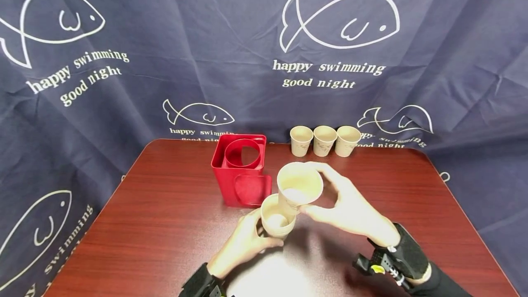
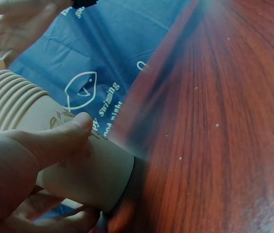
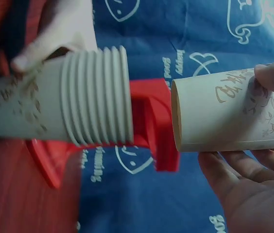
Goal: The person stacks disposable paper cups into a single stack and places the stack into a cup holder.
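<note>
a stack of nested paper cups [image 1: 277, 222] is gripped by the left hand [image 1: 243, 244], fingers and thumb curled round its lower wall, just above the table [image 1: 165, 223]. in the left wrist view only the side of the stack and its ribbed rims are shown; its mouth is cut off at the frame edge, and the table surface beyond is blurred. a single paper cup [image 1: 299, 189] is held by the right hand [image 1: 354, 210], thumb and fingers wrapped round its body, just above and to the right of the stack. from the head view the single cup overlaps the stack, so contact cannot be judged there; in the right wrist view a gap is seen between the two, with the cup's rim facing the stack's rims. the cup's base is hidden behind the fingers.

a red holder [image 1: 241, 168] stands just behind the cups, its lower front partly covered by them. three more paper cups [image 1: 324, 140] are lined up at the far table edge, before a dark blue fish-print cloth [image 1: 165, 58]. both wrists are covered by black straps, partly cut off.
</note>
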Available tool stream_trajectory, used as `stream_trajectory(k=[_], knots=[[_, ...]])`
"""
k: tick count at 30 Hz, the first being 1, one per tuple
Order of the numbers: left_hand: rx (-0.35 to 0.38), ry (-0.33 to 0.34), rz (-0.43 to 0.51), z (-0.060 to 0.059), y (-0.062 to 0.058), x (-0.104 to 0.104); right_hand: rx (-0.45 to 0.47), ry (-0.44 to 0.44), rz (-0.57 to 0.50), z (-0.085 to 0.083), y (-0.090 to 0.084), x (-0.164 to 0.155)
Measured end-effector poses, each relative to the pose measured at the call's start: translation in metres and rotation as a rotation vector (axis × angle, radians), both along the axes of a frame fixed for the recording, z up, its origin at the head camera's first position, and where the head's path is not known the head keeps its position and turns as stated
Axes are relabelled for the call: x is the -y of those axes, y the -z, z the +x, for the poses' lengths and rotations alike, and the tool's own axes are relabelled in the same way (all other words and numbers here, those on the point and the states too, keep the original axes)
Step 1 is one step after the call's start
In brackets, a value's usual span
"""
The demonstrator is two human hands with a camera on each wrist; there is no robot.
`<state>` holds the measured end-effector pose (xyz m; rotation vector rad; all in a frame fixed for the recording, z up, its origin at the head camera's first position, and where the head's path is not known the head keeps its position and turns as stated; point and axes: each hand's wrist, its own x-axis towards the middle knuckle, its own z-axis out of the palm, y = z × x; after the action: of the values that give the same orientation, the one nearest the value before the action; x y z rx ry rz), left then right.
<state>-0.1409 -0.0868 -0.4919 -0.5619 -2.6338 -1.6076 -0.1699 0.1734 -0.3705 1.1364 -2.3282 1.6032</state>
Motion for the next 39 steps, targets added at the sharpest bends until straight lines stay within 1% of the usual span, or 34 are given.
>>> stream_trajectory(k=[3, 5, 8, 15, 19, 26, 28, 37, 39], knots=[[0.0, 0.002, -0.01, 0.0, 0.0, 0.0, 0.058, -0.062, -0.012, -0.003, 0.006, 0.008], [-0.002, -0.001, -0.02, 0.0, 0.001, 0.0, 0.103, -0.077, -0.019, -0.003, 0.011, 0.012], [-0.004, -0.003, -0.026, 0.0, 0.001, 0.001, 0.127, -0.094, -0.024, -0.003, 0.015, 0.017], [-0.018, -0.001, -0.031, -0.001, 0.001, 0.001, 0.147, -0.089, 0.05, -0.005, 0.029, 0.023], [-0.011, 0.005, -0.03, -0.001, 0.001, 0.001, 0.148, -0.092, 0.06, -0.007, 0.039, 0.023], [-0.011, 0.005, -0.013, -0.001, 0.0, 0.001, 0.198, -0.094, 0.095, -0.009, 0.052, 0.022], [-0.016, 0.004, -0.013, 0.0, 0.0, 0.0, 0.197, -0.105, 0.101, -0.009, 0.056, 0.021], [-0.054, -0.01, -0.022, -0.001, 0.001, 0.001, 0.198, -0.104, 0.123, -0.007, 0.066, 0.023], [-0.052, -0.011, -0.022, 0.0, 0.001, 0.001, 0.185, -0.1, 0.136, -0.007, 0.068, 0.023]])
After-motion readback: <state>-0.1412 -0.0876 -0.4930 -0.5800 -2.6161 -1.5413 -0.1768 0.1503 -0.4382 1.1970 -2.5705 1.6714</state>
